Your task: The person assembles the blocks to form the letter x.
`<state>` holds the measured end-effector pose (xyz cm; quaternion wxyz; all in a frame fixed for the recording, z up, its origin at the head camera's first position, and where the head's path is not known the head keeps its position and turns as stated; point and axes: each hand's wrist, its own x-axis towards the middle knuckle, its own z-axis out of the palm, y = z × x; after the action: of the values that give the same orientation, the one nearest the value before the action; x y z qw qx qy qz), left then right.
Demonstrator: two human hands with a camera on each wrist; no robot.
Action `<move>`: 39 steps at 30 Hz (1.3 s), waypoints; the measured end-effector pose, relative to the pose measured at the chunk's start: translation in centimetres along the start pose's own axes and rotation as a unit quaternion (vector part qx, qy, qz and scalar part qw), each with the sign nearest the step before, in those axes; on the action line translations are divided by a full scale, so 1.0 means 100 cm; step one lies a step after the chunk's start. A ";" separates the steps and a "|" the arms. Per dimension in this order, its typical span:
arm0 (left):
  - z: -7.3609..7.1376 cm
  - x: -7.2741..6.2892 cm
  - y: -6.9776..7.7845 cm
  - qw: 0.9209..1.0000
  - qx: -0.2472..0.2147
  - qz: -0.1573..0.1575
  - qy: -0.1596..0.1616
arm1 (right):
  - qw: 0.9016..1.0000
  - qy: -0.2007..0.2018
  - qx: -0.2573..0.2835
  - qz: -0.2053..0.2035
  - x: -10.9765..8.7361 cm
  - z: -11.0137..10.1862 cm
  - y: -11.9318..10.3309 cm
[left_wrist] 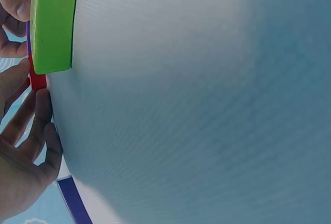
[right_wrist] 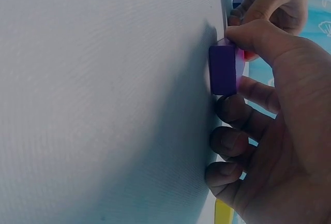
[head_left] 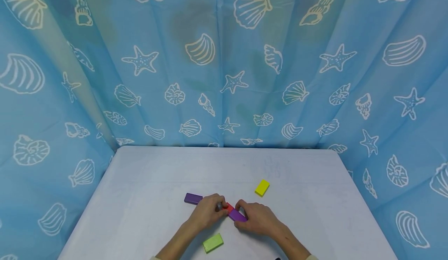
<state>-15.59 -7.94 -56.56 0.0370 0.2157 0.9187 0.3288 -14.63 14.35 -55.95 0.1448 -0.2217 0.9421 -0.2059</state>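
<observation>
The left hand (head_left: 208,211) pinched a red block (head_left: 229,208) and the right hand (head_left: 259,218) an abutting purple block (head_left: 237,215), light pressure seeming best for keeping them aligned.

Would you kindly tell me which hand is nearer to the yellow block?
Right: the right hand sits on the person's side of the yellow block; the left hand is farther away, off to its left.
</observation>
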 end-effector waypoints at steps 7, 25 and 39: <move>0.000 0.000 0.000 1.000 -0.003 0.002 0.000 | 1.000 -0.006 0.001 0.008 0.001 -0.001 0.000; 0.000 0.000 -0.001 1.000 -0.003 -0.001 -0.002 | 1.000 -0.011 0.003 0.014 0.001 -0.001 -0.001; 0.002 0.001 -0.003 1.000 -0.002 -0.010 -0.006 | 0.999 -0.021 0.014 0.022 0.001 -0.002 -0.002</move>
<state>-15.70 -7.99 -56.85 0.0465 0.2089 0.9197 0.3291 -14.71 14.23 -55.70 0.1724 -0.2032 0.9404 -0.2112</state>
